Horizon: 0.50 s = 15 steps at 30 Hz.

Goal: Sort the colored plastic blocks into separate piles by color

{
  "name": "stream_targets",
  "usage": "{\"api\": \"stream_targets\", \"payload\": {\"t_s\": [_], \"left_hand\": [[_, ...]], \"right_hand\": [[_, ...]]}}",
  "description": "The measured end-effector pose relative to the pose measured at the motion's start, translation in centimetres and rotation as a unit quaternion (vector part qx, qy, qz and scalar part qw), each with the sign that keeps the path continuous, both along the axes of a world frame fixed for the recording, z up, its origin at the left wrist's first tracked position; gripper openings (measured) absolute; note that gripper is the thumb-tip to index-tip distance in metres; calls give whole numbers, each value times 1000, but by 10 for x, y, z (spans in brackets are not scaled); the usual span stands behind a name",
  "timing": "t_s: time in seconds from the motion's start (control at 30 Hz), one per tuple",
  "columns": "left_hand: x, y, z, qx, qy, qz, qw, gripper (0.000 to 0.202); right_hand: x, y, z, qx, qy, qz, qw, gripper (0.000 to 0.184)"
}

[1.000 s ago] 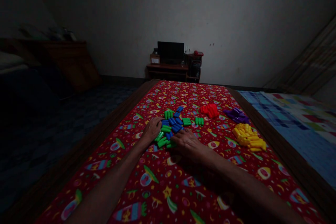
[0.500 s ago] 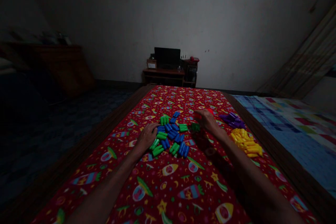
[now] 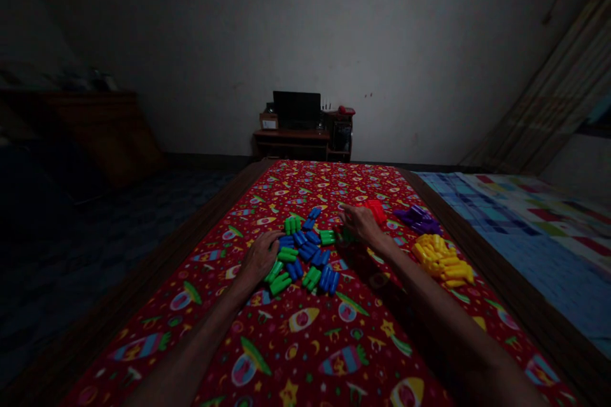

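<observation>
A mixed cluster of green and blue plastic pieces [image 3: 305,254] lies on the red patterned cloth [image 3: 315,343]. My left hand [image 3: 258,259] rests at the cluster's left edge, fingers curled against green pieces [image 3: 279,278]; what it holds is hidden. My right hand [image 3: 361,224] reaches farther out, fingers bent over a small green piece just left of the red pile [image 3: 375,210]. Purple pieces [image 3: 419,219] and a yellow pile [image 3: 442,259] lie to the right.
The cloth covers a long table with a dark wooden edge [image 3: 200,216]. A checked blue cover [image 3: 520,229] lies to the right. A small desk with a dark screen [image 3: 298,121] stands by the far wall. The room is dim.
My right hand left the near side of the green and blue cluster and moved forward and right to beside the red pile. My left hand stayed at the cluster's left edge.
</observation>
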<state>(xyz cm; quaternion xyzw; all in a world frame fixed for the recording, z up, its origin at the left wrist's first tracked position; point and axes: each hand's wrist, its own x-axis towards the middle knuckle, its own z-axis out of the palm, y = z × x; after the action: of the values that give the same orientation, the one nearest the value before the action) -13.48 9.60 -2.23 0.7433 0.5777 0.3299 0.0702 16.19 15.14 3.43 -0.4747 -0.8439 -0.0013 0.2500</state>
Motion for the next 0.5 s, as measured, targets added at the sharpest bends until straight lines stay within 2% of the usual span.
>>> {"api": "stream_targets", "payload": {"t_s": [0.07,0.1,0.3,0.4,0.5], "left_hand": [[-1,0,0,0,-5,-4,1000,40],[-2,0,0,-1,-7,-6,1000,39],[-4,4,-8,-10,-43,2,999,41],[-2,5,-12,-6,-107,40,993,52],[1,4,-9,-9,-155,44,987,59]], "right_hand": [[-20,0,-4,-20,17,80,996,38],[-31,4,-6,-25,18,98,995,39],[-78,55,-12,-104,5,27,994,42],[-94,63,-19,-128,14,68,989,41],[-108,50,-26,-136,20,139,981,36]]}}
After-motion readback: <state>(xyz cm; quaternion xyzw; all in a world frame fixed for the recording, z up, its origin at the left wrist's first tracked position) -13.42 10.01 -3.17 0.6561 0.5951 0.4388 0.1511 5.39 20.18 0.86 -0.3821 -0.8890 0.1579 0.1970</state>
